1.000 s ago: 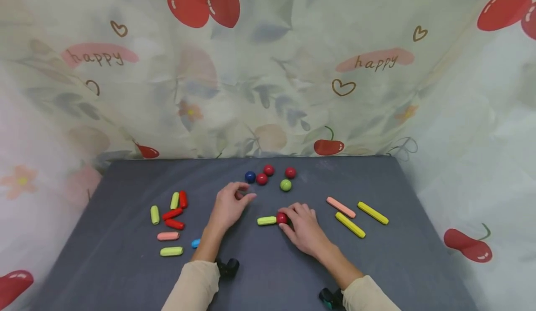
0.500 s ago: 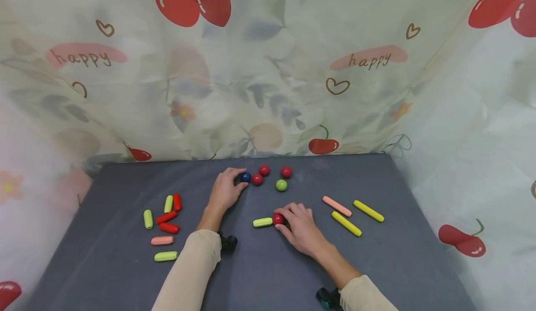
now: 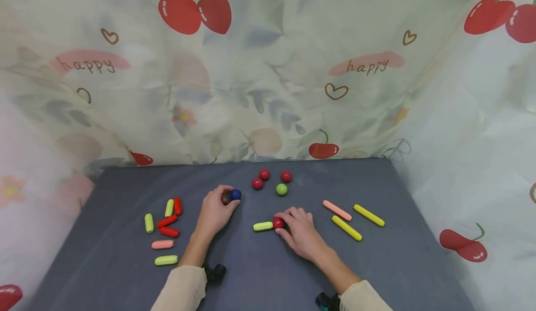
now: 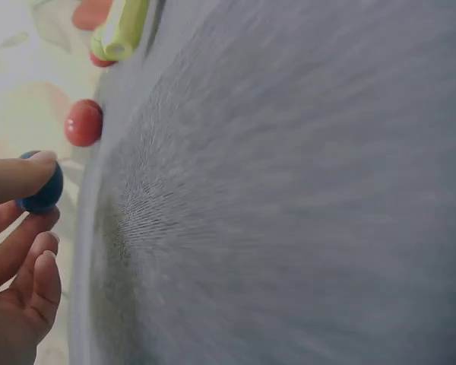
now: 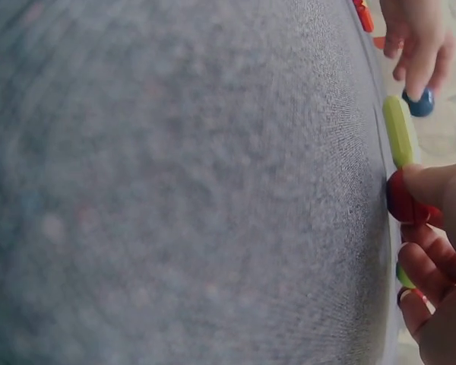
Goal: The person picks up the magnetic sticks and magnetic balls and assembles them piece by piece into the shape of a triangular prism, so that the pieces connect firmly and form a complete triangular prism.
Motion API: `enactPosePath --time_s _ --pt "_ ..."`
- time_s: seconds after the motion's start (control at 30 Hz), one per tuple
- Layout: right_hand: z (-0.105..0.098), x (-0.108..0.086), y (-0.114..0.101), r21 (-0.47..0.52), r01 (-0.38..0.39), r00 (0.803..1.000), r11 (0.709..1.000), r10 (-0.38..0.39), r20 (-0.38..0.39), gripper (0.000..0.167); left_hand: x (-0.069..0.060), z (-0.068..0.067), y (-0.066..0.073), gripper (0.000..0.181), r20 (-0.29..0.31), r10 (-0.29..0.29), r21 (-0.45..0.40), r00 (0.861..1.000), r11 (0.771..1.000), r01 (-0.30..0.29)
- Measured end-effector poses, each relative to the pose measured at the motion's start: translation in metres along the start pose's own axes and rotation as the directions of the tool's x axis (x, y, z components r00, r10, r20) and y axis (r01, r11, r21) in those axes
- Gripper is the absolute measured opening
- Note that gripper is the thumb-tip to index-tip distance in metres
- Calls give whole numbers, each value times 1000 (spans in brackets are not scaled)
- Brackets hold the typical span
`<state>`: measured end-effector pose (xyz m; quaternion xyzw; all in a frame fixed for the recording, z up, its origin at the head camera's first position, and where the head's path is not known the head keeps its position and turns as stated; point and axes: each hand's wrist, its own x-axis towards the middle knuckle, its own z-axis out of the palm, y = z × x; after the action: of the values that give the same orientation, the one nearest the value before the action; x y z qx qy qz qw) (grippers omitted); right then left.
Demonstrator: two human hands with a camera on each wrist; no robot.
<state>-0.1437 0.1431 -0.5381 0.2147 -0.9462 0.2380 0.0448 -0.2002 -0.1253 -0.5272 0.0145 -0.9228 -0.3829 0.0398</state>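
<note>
The left hand pinches a dark blue ball between thumb and fingers; in the left wrist view the blue ball shows between its fingertips. The right hand holds a red ball on the dark cloth. A short light-green stick lies with its right end against that red ball. In the right wrist view, thumb and fingers grip the red ball at the end of the green stick.
Behind the hands lie several red balls and a green ball. Short green, red and pink sticks lie at the left. Two long yellow sticks and a pink one lie at the right. A patterned curtain hangs behind.
The left hand reached the blue ball beside the red balls, took hold of it and brought it nearer and to the left. The right hand has kept its hold on the red ball.
</note>
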Motion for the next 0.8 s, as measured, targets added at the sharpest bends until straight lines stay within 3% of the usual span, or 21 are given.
enactPosePath --time_s 0.17,0.37,0.63,0.8 --pt "1 -6 0 -6 -21 1000 1000 21 -9 41 -36 -5 0 35 7 44 21 999 999 -44" --pt "-1 -8 3 9 -47 999 999 47 -10 41 -67 1 3 36 38 59 34 998 998 -60" --pt "1 -7 -1 31 -53 999 998 53 12 42 -85 7 8 37 56 -6 14 998 1000 6" --pt "3 -5 -9 23 -47 999 999 47 14 42 -87 19 14 37 86 50 29 995 998 -52"
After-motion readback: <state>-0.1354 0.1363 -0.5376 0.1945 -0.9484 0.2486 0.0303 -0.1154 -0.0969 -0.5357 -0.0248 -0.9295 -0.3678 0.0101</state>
